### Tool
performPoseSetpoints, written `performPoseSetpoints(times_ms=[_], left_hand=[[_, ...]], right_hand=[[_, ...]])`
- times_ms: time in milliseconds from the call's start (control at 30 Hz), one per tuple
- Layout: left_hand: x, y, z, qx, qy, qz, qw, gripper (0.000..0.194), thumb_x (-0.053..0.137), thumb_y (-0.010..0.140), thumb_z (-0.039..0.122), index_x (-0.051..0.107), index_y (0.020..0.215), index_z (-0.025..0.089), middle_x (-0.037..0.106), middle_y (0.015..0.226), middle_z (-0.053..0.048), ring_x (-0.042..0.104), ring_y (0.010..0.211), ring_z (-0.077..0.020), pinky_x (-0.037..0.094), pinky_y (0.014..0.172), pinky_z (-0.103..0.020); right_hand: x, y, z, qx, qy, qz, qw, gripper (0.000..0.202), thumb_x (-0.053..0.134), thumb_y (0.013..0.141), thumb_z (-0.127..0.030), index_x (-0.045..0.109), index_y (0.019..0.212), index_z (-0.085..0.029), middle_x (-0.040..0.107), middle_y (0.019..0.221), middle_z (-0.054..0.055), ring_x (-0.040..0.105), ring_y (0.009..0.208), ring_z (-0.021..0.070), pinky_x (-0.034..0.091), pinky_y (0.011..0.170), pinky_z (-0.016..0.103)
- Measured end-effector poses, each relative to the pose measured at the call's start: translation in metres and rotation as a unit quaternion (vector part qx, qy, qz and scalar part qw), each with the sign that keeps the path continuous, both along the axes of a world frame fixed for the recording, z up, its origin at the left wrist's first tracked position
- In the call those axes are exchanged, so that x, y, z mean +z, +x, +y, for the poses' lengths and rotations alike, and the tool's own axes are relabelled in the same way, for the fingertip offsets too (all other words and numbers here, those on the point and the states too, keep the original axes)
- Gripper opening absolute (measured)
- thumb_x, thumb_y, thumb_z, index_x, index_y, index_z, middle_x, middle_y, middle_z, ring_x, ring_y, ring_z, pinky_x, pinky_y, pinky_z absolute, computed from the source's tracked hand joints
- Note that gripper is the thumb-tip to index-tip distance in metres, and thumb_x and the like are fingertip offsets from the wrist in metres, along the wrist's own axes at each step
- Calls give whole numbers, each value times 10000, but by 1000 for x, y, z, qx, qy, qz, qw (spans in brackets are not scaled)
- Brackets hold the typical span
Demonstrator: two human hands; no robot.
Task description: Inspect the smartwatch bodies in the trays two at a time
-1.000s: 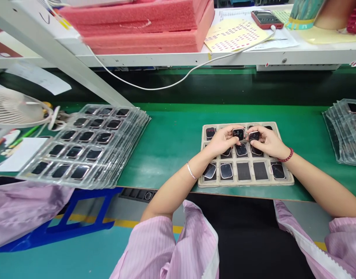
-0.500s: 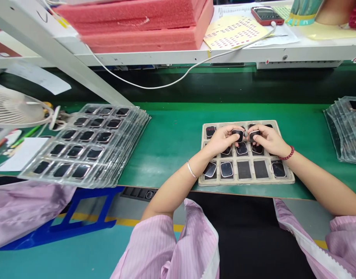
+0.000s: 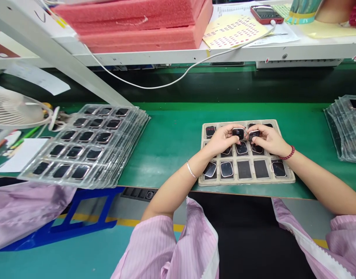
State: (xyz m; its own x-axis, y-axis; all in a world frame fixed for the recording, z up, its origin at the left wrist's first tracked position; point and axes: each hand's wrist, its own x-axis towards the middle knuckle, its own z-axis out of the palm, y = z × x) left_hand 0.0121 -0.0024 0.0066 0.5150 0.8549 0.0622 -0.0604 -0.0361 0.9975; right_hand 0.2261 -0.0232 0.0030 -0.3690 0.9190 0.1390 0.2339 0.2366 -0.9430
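Observation:
My left hand [image 3: 223, 140] is closed on a smartwatch body [image 3: 237, 133], its dark screen facing me with small light marks on it. Close beside it, my right hand [image 3: 268, 138] grips a second smartwatch body [image 3: 253, 135], which is tilted. Both hands are over a beige tray [image 3: 247, 182] divided into compartments. Several watch bodies lie in it, among them one with a pale rim [image 3: 227, 169] in the front row and one at the front right corner [image 3: 279, 169]. Two front compartments show only dark square pads [image 3: 244, 169]. My hands hide part of the back rows.
Stacked clear trays [image 3: 108, 155] of watch bodies stand at left, beside a white fan [image 3: 15, 106]. Another clear tray stack [image 3: 348, 131] is at the right edge. Above runs a white shelf [image 3: 239, 55] with red foam blocks [image 3: 137, 27], a phone [image 3: 267, 14] and a drooping white cable [image 3: 154, 87].
The watch in my right hand has tilted and shifted slightly left. The left one has turned a little, and light marks now show on its screen. The tray has stayed put.

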Motion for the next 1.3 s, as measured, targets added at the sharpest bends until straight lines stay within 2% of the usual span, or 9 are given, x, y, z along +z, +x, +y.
performPoseSetpoints(times_ms=[200,367,700,900,967,1033,1100,1200,1300], left_hand=[[-3,-1,2,1,-10,15,1000,477,575,753,161,609,1229,149,721,1056,-102,701,732,-152,444,525,-186],[-5,-2,2,-1,-4,17,1000,474,566,756,161,610,1228,147,725,1059,-107,704,740,-156,440,526,-185],[-1,-1,0,2,2,3,1000,526,551,673,103,622,1191,164,662,1255,-104,688,840,-148,549,784,-280],[-3,0,6,44,-42,-25,998,550,660,622,99,588,1163,169,684,1041,-55,658,842,-138,519,745,-244],[4,-4,8,82,-78,-25,993,631,696,603,107,543,1211,173,671,932,-27,628,734,-108,475,633,-205],[22,-13,4,98,-108,-41,989,690,744,579,134,515,1229,178,660,877,-17,596,651,-88,422,551,-184],[46,-23,-13,51,-121,-82,988,704,810,553,208,532,1199,190,669,900,-36,592,622,-87,415,522,-189],[82,-31,-59,-104,-132,-142,975,706,871,519,364,586,1149,220,686,955,-76,633,622,-132,482,525,-241],[101,-29,-106,-270,-157,-147,939,672,869,452,431,668,1050,200,707,903,-121,699,684,-230,542,551,-304]], right_hand=[[0,1,0,4,16,-11,1000,220,646,800,-225,627,1017,-196,694,951,63,683,867,215,555,715,321],[1,2,0,4,21,-15,1000,213,652,793,-232,618,1001,-199,693,940,60,676,840,209,551,696,315],[2,1,-2,-3,2,-20,1000,278,636,751,-210,606,1026,-196,690,969,61,677,847,208,539,658,292],[4,-1,-2,1,-11,2,1000,272,635,736,-213,598,1004,-195,712,955,70,686,875,220,553,684,314],[4,-1,-1,1,-10,10,1000,265,637,739,-204,599,1000,-191,720,956,76,688,876,219,561,701,323],[4,1,-2,-6,-7,17,1000,253,645,752,-203,607,1001,-189,726,960,80,690,848,211,569,703,328],[4,3,-2,-14,-8,24,1000,250,663,769,-219,623,1015,-190,730,964,80,689,794,201,577,681,326],[3,8,-1,-13,-27,22,999,278,691,813,-266,664,1081,-198,737,1001,94,685,730,192,583,629,313],[5,11,0,-12,-71,37,997,274,647,905,-340,701,1151,-233,734,1091,131,697,773,198,585,638,289]])
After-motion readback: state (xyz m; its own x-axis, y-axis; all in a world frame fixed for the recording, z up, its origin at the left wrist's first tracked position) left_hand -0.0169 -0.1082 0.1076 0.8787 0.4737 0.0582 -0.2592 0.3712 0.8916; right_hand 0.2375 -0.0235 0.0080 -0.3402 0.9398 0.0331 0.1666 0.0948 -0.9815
